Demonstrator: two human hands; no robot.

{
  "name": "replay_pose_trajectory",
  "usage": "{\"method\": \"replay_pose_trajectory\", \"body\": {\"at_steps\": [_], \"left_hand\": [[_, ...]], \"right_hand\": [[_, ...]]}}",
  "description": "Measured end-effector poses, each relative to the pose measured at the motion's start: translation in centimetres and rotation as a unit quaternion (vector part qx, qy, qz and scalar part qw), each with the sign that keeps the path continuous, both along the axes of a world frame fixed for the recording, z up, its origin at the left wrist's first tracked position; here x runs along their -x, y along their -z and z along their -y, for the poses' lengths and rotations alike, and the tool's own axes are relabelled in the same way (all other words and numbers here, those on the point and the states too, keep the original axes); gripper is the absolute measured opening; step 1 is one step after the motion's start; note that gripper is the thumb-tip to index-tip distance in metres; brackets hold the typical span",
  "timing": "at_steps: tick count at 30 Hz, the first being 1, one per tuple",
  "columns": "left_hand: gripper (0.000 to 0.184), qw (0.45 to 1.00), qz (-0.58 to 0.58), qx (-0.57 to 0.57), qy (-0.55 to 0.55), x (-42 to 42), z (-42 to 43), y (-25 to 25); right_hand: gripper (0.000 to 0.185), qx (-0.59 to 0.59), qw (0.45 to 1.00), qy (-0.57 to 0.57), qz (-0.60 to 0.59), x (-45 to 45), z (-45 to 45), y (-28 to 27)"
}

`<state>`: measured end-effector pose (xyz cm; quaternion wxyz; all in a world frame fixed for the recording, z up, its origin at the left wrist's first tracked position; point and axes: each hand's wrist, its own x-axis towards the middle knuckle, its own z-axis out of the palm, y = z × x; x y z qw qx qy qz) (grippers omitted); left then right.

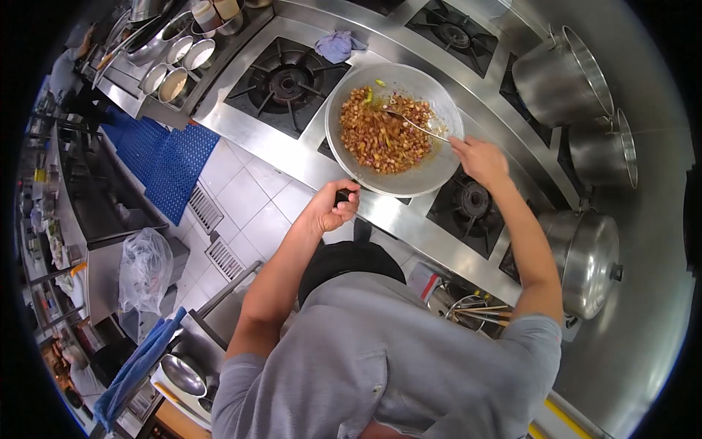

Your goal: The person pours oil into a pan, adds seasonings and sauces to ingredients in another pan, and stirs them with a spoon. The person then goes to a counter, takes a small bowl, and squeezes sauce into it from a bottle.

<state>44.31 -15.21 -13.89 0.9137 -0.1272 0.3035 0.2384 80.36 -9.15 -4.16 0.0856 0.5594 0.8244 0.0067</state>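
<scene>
The left hand (338, 207) is clamped on the dark handle (342, 196), presumably steadying the pan (418, 80) on the stove (300, 154); this handle points bodyward. The spoon (420, 129) slants from the food (387, 139) rightward to the closed right hand (481, 161), seemingly keeping its fingers clear.

Blue mat (161, 157) on tiled floor (248, 194)
</scene>
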Motion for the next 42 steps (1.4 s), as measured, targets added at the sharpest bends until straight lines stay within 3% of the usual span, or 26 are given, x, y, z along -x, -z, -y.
{"method": "replay_pose_trajectory", "body": {"at_steps": [2,5,8,10,12,14,15,16,18,20,21,24,28,36,38,40,42], "left_hand": [[0.013,1.0,0.012,0.009,0.014,0.1,-0.1,-0.2],[0.012,1.0,-0.014,0.011,0.005,-1.0,0.1,-2.1],[0.012,1.0,-0.016,0.023,0.007,-2.0,-0.3,-3.2],[0.012,1.0,0.001,0.027,0.006,-2.6,-0.2,-3.5],[0.013,0.998,-0.005,0.059,0.014,-3.4,-0.2,-3.6],[0.013,0.999,-0.011,0.042,0.016,-4.3,0.9,-3.9],[0.013,1.0,-0.016,0.021,0.017,-4.8,1.3,-4.8],[0.013,0.998,-0.063,0.011,0.012,-5.5,1.5,-5.9],[0.014,0.999,0.027,0.01,0.016,-4.9,0.0,-3.7],[0.015,0.997,0.018,0.067,-0.037,-5.7,-2.3,-3.2],[0.015,0.998,0.002,0.041,-0.036,-6.4,-2.2,-3.1],[0.014,0.999,-0.005,0.008,-0.032,-7.9,1.3,-2.8],[0.013,0.996,0.051,0.049,-0.056,-6.1,1.9,-1.3],[0.016,0.999,0.002,-0.005,-0.034,-3.2,1.4,-0.4],[0.015,1.0,-0.006,-0.011,-0.017,-2.9,1.4,-0.6],[0.015,1.0,-0.004,-0.013,-0.006,-2.4,0.8,-0.5],[0.014,1.0,-0.002,0.0,-0.014,-2.5,0.6,-1.0]], "right_hand": [[0.03,0.004,1.0,-0.006,-0.016,-1.9,-0.2,-0.8],[0.03,-0.047,0.995,0.093,-0.009,-4.9,-0.2,-0.2],[0.033,0.041,0.98,0.176,-0.078,-6.4,-0.2,3.0],[0.033,0.073,0.947,0.183,-0.255,-6.1,1.5,7.1],[0.033,0.183,0.905,0.232,-0.304,-1.9,2.2,6.7],[0.034,0.177,0.886,0.233,-0.361,0.9,2.8,6.8],[0.034,0.199,0.884,0.257,-0.335,2.3,2.9,4.0],[0.033,0.134,0.914,0.221,-0.313,2.6,3.6,3.2],[0.032,0.074,0.947,0.177,-0.258,3.1,5.1,0.8],[0.031,0.046,0.964,0.17,-0.197,4.4,6.4,-2.2],[0.03,0.01,0.979,0.153,-0.136,4.8,6.5,-3.3],[0.028,-0.017,0.985,0.14,-0.104,4.9,8.7,-4.3],[0.025,-0.002,0.991,0.098,-0.094,4.1,11.3,-0.1],[0.025,-0.067,0.99,0.117,-0.049,3.7,2.8,1.4],[0.031,-0.073,0.995,0.06,0.021,3.7,0.8,3.8],[0.035,-0.067,0.996,0.041,0.039,2.7,2.8,4.3],[0.027,-0.04,0.999,-0.001,0.028,1.1,6.0,3.1]]}}
